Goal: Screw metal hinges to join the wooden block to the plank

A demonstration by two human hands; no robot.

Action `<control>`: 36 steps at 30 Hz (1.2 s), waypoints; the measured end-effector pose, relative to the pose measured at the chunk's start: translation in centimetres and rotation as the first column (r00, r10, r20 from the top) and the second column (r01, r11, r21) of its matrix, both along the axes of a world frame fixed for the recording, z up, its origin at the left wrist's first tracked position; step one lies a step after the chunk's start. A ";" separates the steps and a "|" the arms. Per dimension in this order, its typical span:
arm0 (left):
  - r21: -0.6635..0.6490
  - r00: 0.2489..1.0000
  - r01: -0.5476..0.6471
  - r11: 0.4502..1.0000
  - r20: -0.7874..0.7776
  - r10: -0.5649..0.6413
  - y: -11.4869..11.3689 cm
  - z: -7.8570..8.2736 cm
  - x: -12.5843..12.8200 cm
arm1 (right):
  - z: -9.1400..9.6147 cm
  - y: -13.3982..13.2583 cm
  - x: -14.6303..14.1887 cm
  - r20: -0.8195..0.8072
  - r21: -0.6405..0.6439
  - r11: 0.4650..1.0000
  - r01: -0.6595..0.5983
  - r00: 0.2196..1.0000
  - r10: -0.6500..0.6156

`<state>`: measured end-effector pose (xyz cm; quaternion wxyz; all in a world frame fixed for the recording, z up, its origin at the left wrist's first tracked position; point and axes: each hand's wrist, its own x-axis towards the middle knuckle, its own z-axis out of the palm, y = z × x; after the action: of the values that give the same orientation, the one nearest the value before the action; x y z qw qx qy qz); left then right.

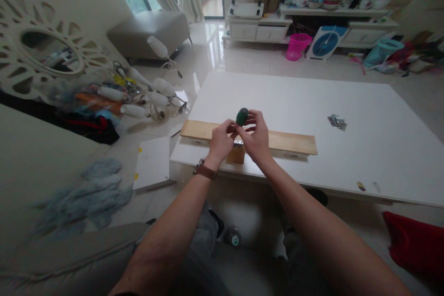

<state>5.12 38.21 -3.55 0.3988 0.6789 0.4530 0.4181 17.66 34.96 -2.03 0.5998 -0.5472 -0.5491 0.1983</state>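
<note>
My right hand [257, 138] curls round the green-handled tool [242, 116]; my left hand [221, 142] curls close beside it, presumably for steadiness, its hold hidden; a metal bracket [238, 144] sits below my 2 hands.

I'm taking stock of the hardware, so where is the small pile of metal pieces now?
In the head view, the metal pieces lie on the white table, to the right of the wooden board and slightly farther back than its right end.

Bare left forearm [169, 231] and bare right forearm [312, 217] converge upward; left-hand grip [221, 143] and right-hand grip [257, 139] curl inward at frame centre.
</note>
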 end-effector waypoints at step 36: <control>0.102 0.998 -0.047 0.994 -0.036 0.051 0.4 -0.1 -0.3 | 0.2 -0.3 0.0 0.025 -0.025 0.999 -0.045 0.999 0.045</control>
<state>4.77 38.63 -3.61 0.3447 0.6947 0.4554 0.4373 17.67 34.67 -1.79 0.5816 -0.5443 -0.5663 0.2115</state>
